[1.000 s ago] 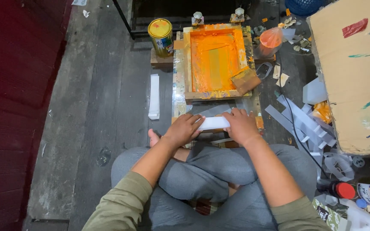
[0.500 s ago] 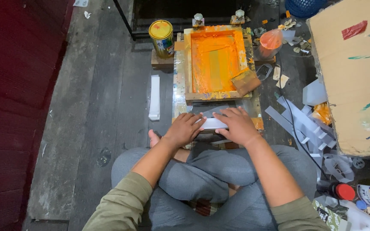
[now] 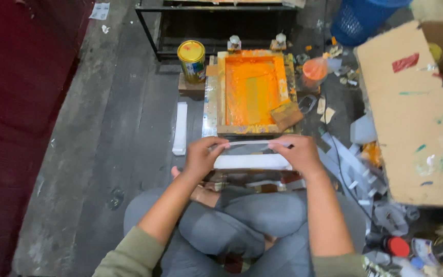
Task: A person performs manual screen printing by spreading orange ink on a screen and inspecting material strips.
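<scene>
I sit cross-legged on the floor. My left hand (image 3: pixel 202 156) and my right hand (image 3: pixel 296 153) each pinch one end of a thin clear plastic strip (image 3: pixel 252 145), held level just above a white stack of strips (image 3: pixel 252 162) that lies in front of my knees. Right beyond the hands sits a wooden printing screen frame (image 3: pixel 220 92) coated in orange ink, with a wooden squeegee block (image 3: pixel 286 115) resting on its near right corner.
A yellow-lidded paint can (image 3: pixel 192 60) stands left of the frame. A white strip bundle (image 3: pixel 180 128) lies on the floor at left. A plastic cup of orange ink (image 3: pixel 315 72), a large cardboard sheet (image 3: pixel 411 113), scraps and small jars (image 3: pixel 396 246) crowd the right.
My hands pressed flat on the white stack earlier; now they have spread apart and lifted a thin clear strip by its ends.
</scene>
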